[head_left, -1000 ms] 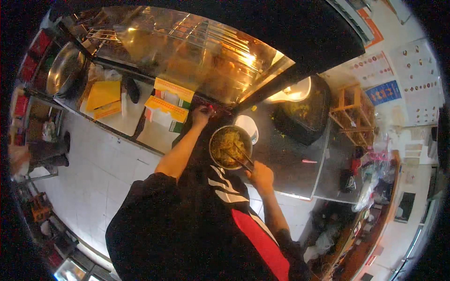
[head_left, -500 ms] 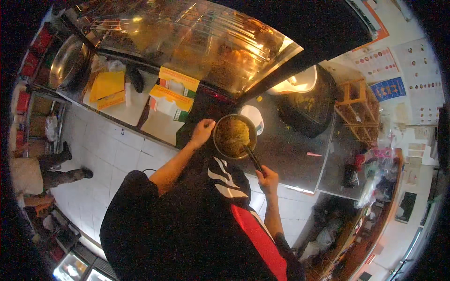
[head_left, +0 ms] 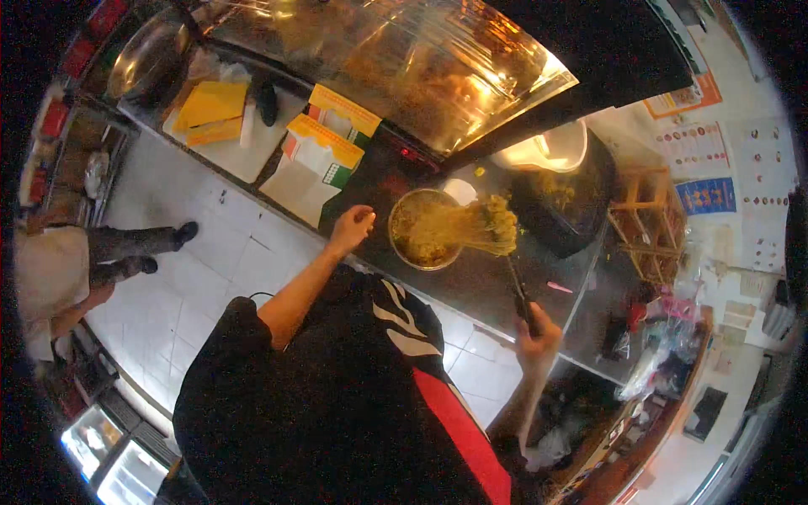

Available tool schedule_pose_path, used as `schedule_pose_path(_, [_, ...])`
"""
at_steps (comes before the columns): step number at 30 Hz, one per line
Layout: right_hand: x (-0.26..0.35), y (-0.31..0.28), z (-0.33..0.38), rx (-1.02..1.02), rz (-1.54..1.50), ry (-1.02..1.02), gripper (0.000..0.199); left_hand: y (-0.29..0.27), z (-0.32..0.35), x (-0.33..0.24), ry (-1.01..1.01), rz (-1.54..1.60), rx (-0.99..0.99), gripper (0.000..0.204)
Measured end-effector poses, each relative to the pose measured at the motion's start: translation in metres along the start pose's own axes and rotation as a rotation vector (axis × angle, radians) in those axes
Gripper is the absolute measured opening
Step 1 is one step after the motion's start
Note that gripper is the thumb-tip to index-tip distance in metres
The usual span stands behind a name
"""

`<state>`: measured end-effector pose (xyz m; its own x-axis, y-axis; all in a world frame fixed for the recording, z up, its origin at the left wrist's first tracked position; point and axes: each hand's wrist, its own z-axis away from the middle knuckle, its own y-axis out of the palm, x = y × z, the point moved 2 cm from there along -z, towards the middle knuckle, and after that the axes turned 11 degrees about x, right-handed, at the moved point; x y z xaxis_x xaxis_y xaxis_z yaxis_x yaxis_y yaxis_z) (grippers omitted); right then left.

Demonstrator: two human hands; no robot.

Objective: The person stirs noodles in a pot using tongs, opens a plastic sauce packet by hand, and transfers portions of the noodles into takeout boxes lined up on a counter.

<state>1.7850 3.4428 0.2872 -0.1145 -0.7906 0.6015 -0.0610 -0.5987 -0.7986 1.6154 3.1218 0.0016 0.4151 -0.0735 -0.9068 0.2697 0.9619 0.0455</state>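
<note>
A round metal bowl of yellow food stands on the dark counter in front of me. Gripped in my right hand is a black-handled utensil. A blurred clump of yellow food hides its head, up and to the right of the bowl, with a smear of food trailing between the two. My left hand is just left of the bowl, off its rim, with loosely curled fingers and nothing visible in them. Behind the bowl, a white round object is partly covered.
Yellow-and-white cartons lie left on the counter. A lit glass display case rises behind. To the right are a white container, a black bin, a wooden rack and a pink object. Another person stands far left.
My right hand has drawn the utensil out of the bowl, to the right, lifting yellow food with it. My left hand has let go of the bowl's rim.
</note>
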Motion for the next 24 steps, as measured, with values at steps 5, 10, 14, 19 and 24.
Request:
schedule_pose_path(5, [0.019,-0.036,-0.01,0.127,0.056,0.02,0.024,-0.004,-0.005,0.015,-0.031,-0.006,-0.089,0.03])
schedule_pose_path(10, [0.04,-0.064,-0.017,0.075,0.061,-0.011,0.026,-0.004,0.004,0.015,0.011,-0.061,-0.153,0.025])
schedule_pose_path(14, [0.042,-0.094,-0.02,-0.022,0.232,-0.096,0.035,-0.02,0.025,0.013,0.057,-0.17,-0.372,0.021])
schedule_pose_path(19, [0.047,-0.131,-0.012,-0.114,0.359,-0.152,0.037,-0.129,0.024,0.017,0.242,-0.457,-0.823,0.026])
schedule_pose_path(24, [0.045,-0.138,-0.007,-0.063,0.388,-0.073,0.032,-0.213,-0.015,-0.001,0.251,-0.757,-0.982,0.05])
